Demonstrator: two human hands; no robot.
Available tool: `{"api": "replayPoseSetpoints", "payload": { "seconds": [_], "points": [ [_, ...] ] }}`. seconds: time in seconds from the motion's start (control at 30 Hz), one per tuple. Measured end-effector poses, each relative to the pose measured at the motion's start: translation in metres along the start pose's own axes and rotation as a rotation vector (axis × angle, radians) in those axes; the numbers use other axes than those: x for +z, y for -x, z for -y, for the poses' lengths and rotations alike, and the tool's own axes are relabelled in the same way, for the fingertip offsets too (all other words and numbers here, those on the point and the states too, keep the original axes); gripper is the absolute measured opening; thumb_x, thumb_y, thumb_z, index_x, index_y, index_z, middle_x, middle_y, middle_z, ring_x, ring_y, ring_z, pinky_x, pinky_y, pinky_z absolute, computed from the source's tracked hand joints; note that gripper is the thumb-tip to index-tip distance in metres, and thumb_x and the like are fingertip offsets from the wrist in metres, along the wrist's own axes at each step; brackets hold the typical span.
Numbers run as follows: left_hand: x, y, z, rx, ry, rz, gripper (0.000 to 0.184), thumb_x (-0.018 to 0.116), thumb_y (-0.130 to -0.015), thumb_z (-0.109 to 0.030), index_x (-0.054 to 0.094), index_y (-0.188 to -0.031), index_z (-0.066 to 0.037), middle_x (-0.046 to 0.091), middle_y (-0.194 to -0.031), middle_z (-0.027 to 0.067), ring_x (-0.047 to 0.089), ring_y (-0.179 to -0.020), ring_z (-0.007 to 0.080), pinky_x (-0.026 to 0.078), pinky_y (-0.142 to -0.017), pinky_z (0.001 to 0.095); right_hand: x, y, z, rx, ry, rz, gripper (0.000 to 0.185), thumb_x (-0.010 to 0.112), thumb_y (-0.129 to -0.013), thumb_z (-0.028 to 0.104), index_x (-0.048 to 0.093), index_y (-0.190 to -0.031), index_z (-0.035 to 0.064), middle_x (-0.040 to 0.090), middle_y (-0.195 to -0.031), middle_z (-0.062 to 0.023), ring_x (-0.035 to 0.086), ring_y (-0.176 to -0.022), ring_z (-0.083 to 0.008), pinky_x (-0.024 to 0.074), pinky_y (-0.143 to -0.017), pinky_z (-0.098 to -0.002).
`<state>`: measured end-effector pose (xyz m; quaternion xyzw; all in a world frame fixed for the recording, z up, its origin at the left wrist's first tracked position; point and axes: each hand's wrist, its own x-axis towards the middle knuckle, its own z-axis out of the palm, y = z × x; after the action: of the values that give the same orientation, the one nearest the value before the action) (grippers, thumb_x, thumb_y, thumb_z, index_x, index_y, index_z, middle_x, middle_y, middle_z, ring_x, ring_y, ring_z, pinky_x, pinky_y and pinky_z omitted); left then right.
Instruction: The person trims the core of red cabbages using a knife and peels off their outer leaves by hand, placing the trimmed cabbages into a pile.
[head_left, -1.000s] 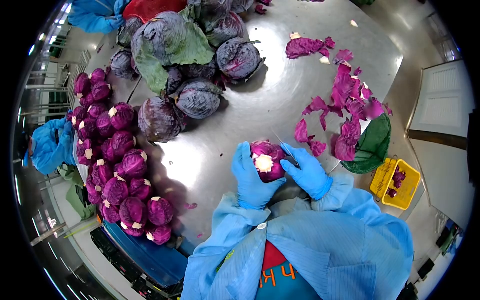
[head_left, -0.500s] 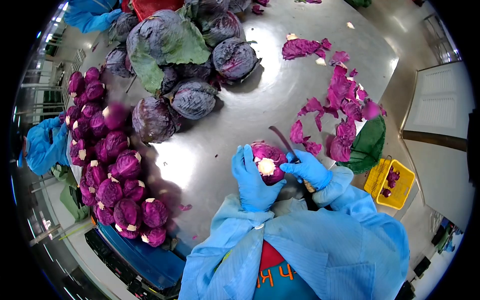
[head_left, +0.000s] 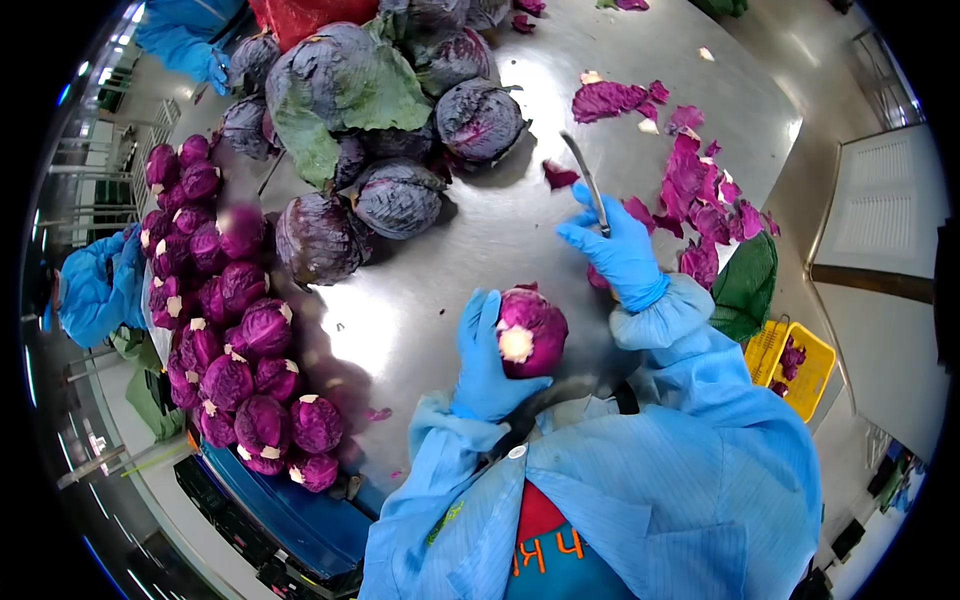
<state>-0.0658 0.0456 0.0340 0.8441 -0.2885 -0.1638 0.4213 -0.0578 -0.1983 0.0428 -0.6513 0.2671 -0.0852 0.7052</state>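
My left hand (head_left: 478, 365), in a blue glove, cups a peeled red cabbage (head_left: 543, 328) from its left side and underneath. The pale cut stem of the cabbage faces up toward me. Up and to the right, my gloved right hand (head_left: 626, 258) is closed around a small curved knife (head_left: 583, 170), its blade pointing away from me. Just left of the knife is a loose purple leaf piece (head_left: 560, 175); whether it is touching the fingers I cannot tell. The knife's handle is mostly hidden in the hand.
Peeled cabbages (head_left: 262, 425) are piled along the left edge of the metal table (head_left: 480, 260). Unpeeled cabbages (head_left: 400, 198) lie at the back. Purple leaf scraps (head_left: 690, 185) are scattered on the right, near a green net (head_left: 745, 290) and yellow basket (head_left: 815, 370). Blue-sleeved people stand on the left.
My right hand has moved off the cabbage, up and away with the knife. A purple leaf piece now shows beside the blade. The cabbage stays in my left hand, slightly turned.
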Motion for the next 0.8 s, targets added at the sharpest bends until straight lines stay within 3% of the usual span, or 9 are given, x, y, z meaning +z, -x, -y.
{"api": "replayPoseSetpoints", "payload": {
  "seconds": [0.1,0.17,0.23,0.3,0.43,0.5,0.6,0.7,0.8],
  "points": [
    [-0.008,0.025,0.021,-0.032,0.082,-0.001,0.124,0.093,-0.049,-0.031,0.023,-0.147,-0.002,0.023,-0.150,0.0218,0.024,-0.140,0.0387,0.021,-0.116,0.0439,-0.015,0.018,-0.039,0.268,0.073,0.140,0.047,0.074,-0.084,0.019,0.059,-0.126,0.0039,0.061,-0.092,0.0000,0.054,-0.079,-0.0058,0.0465,-0.073,-0.0208],
    [-0.010,0.037,0.031,-0.004,0.187,-0.040,0.120,0.093,-0.052,-0.028,0.024,-0.148,-0.002,0.023,-0.151,0.0228,0.022,-0.141,0.0397,0.022,-0.116,0.0455,0.002,0.045,-0.081,0.162,0.017,0.223,0.047,0.075,-0.085,0.024,0.060,-0.124,0.0029,0.063,-0.096,-0.0009,0.055,-0.081,-0.0080,0.0464,-0.076,-0.0223],
    [-0.011,0.047,0.036,-0.075,0.360,-0.030,0.119,0.092,-0.055,-0.024,0.022,-0.148,-0.001,0.022,-0.152,0.0206,0.022,-0.142,0.0358,0.020,-0.116,0.0439,0.016,0.063,-0.089,0.345,0.104,0.376,0.052,0.074,-0.084,0.037,0.062,-0.121,0.0030,0.063,-0.088,-0.0012,0.055,-0.078,-0.0095,0.0468,-0.077,-0.0246],
    [-0.015,0.053,0.037,-0.161,0.551,-0.004,0.119,0.092,-0.055,-0.022,0.021,-0.148,0.000,0.021,-0.152,0.0195,0.022,-0.143,0.0335,0.020,-0.116,0.0427,0.028,0.073,-0.079,0.305,0.112,0.385,0.052,0.073,-0.083,0.041,0.064,-0.119,0.0044,0.061,-0.082,-0.0007,0.054,-0.075,-0.0092,0.0467,-0.074,-0.0249],
    [0.007,0.044,0.021,-0.369,0.654,-0.198,0.118,0.091,-0.057,-0.020,0.018,-0.147,0.001,0.025,-0.150,0.0168,0.030,-0.138,0.0283,0.024,-0.115,0.0385,0.025,0.063,-0.059,0.226,0.290,0.489,0.048,0.073,-0.084,0.041,0.066,-0.115,0.0052,0.061,-0.081,-0.0003,0.053,-0.072,-0.0090,0.0468,-0.072,-0.0258],
    [0.008,0.038,0.019,-0.366,0.622,-0.196,0.116,0.092,-0.058,-0.021,0.020,-0.147,0.001,0.029,-0.147,0.0158,0.033,-0.135,0.0276,0.026,-0.114,0.0372,0.024,0.056,-0.055,0.178,0.366,0.520,0.046,0.073,-0.084,0.040,0.067,-0.112,0.0045,0.062,-0.082,-0.0013,0.054,-0.072,-0.0094,0.0472,-0.070,-0.0263],
    [0.003,0.031,0.009,-0.381,0.635,-0.193,0.111,0.091,-0.060,-0.023,0.024,-0.146,0.001,0.031,-0.146,0.0157,0.035,-0.134,0.0277,0.027,-0.114,0.0370,0.023,0.042,-0.065,0.435,0.097,0.543,0.036,0.074,-0.084,0.033,0.068,-0.107,0.0055,0.063,-0.082,-0.0012,0.057,-0.075,-0.0084,0.0474,-0.071,-0.0248],
    [0.003,0.032,0.018,-0.318,0.491,-0.222,0.100,0.087,-0.066,-0.024,0.029,-0.144,0.001,0.036,-0.143,0.0155,0.037,-0.132,0.0275,0.028,-0.112,0.0369,0.026,0.038,-0.071,0.356,0.120,0.551,0.032,0.071,-0.086,0.032,0.068,-0.103,0.0046,0.064,-0.082,-0.0060,0.059,-0.076,-0.0118,0.0482,-0.071,-0.0276],
    [0.012,0.025,0.009,-0.397,0.599,-0.351,0.084,0.081,-0.074,-0.023,0.036,-0.141,0.000,0.041,-0.138,0.0156,0.040,-0.130,0.0280,0.030,-0.111,0.0371,0.021,0.031,-0.062,0.037,0.467,0.593,0.032,0.065,-0.088,0.036,0.066,-0.098,0.0060,0.064,-0.086,-0.0152,0.062,-0.076,-0.0262,0.0490,-0.071,-0.0353]
  ]
}}
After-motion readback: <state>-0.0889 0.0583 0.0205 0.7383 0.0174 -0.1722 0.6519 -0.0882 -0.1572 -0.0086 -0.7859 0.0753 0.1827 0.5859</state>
